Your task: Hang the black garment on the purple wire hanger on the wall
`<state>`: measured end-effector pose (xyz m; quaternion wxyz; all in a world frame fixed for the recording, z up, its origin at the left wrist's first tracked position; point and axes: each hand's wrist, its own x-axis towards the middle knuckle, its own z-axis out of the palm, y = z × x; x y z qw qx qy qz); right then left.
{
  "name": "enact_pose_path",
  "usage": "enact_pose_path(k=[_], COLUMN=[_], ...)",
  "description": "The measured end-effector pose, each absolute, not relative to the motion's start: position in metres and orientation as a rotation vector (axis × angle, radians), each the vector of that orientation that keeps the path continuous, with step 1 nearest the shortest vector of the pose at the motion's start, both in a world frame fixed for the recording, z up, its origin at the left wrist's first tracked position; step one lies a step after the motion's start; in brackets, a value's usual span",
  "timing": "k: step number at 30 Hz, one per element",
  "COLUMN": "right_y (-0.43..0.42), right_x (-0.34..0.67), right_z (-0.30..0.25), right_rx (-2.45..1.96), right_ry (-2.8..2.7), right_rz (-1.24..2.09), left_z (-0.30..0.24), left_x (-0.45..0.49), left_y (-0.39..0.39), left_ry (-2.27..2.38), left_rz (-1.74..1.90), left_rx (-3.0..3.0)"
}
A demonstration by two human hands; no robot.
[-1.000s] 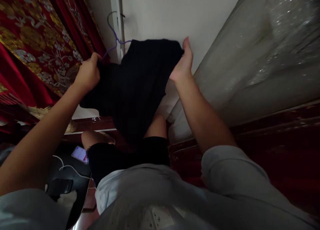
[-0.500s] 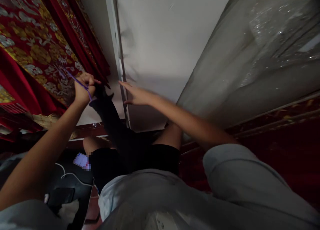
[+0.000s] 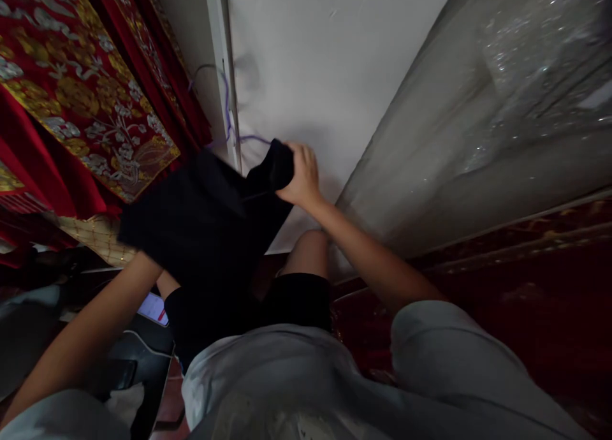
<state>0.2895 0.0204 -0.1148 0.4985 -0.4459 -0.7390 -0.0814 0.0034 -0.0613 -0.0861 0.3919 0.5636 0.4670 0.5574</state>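
Note:
A black garment is spread out above my lap, its exact kind unclear in the dark folds. Out of its top comes a thin purple wire hanger with a curved hook, standing against the pale wall. At the garment's upper right edge, my right hand is closed, thumb below and fingers above the cloth. My left hand is hidden by the black cloth; only the left forearm shows, running in under the lower left edge.
Red curtains with gold and silver embroidery hang at the left. Plastic-wrapped panels lean on the right. A lit phone, a white cable and a crumpled white tissue lie on a dark surface at lower left.
The black garment has been raised and spread from a narrow hanging bunch. My right hand has gone from open to gripping its edge. The hanger has shifted right; my left hand became covered.

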Motion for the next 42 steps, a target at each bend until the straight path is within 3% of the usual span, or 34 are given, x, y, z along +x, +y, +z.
enact_pose_path(k=[5, 10, 17, 21, 25, 28, 34, 39, 42], right_y=[0.044, 0.043, -0.019, -0.037, -0.051, -0.066, -0.084, -0.094, -0.101], right_x=[0.319, 0.304, 0.281, 0.231, 0.183, 0.18, 0.213, 0.208, 0.204], right_z=[-0.071, -0.042, -0.071, -0.129, -0.194, -0.218, -0.198, -0.185, -0.182], right_rx=[-1.182, -1.162, -1.044, -1.149, -1.34, -1.4, -1.289, -1.094, -0.981], right_ry=[-1.607, -1.69, -1.745, -1.331, -1.217, -1.163, -1.209, -1.331, -1.326], right_rz=[-0.276, -0.268, -0.18, 0.15, 0.852, 1.169, 1.394, 1.396, 1.439], left_z=[-0.097, -0.114, -0.152, -0.164, -0.17, -0.174, -0.19, -0.213, -0.222], left_x=[-0.034, -0.028, -0.022, -0.005, 0.008, 0.008, 0.021, 0.068, 0.086], left_y=[-0.08, -0.075, -0.098, -0.121, -0.131, -0.131, -0.13, -0.131, -0.13], left_ry=[0.976, 1.024, 1.256, 1.252, 1.278, 1.37, 1.672, 1.364, 1.404], left_rz=[1.272, 1.595, 1.584, 1.542, 1.577, 1.613, 2.125, 1.537, 1.553], left_rx=[1.111, 1.183, 0.985, 0.902, 0.839, 0.905, 1.362, 1.722, 1.677])
